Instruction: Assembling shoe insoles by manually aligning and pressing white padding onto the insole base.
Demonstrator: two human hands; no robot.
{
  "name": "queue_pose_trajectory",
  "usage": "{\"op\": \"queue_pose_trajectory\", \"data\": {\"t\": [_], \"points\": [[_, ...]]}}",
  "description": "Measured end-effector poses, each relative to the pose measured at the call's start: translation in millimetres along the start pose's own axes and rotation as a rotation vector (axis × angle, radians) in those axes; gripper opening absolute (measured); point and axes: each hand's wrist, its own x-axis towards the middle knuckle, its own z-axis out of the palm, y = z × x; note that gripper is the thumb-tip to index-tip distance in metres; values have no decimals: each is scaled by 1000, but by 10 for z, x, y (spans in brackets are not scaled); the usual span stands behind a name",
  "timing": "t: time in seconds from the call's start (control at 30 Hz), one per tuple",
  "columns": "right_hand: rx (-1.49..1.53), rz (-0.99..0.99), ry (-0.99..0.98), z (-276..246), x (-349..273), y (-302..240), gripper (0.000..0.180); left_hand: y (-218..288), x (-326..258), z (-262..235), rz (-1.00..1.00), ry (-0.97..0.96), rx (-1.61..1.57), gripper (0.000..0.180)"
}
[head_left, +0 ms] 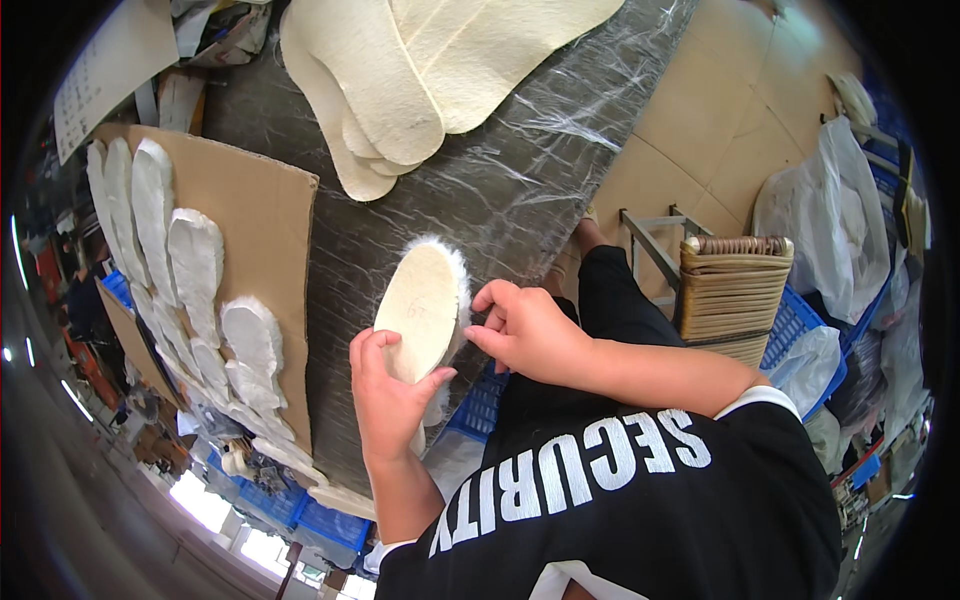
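Observation:
My left hand (pixel 392 385) is wrapped around the lower part of a shoe insole (pixel 422 300), thumb on one edge and fingers on the other. The insole has a flat cream face with a faint mark, and white fleece sticks out along its right edge and tip. Right beside that fleecy edge is my right hand (pixel 520 330), its thumb and curled fingers drawn together. Whatever they pinch, if anything, is too small to make out. Below my left hand, more white fleece shows, partly hidden by the hand.
Dark plastic-wrapped table (pixel 500 200) lies beneath. Several cream felt insole pieces (pixel 385 90) are stacked at its far side. On the left, a cardboard sheet (pixel 262 215) carries rows of fleecy insoles (pixel 195 255). To the right stand a woven chair (pixel 735 290) and blue crates (pixel 795 330) with plastic bags.

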Motion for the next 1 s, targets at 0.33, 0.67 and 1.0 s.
{"op": "queue_pose_trajectory", "data": {"t": [0.33, 0.67, 1.0], "points": [[70, 56, 38, 68, 134, -11, 9, -155, 1, 49, 26, 4, -129, 69], [235, 153, -75, 54, 100, 2, 9, -53, -41, 189, 9, 67, 4, 72], [317, 180, -84, 18, 103, -9, 11, -61, -13, 194, 52, 72, 15, 72]]}}
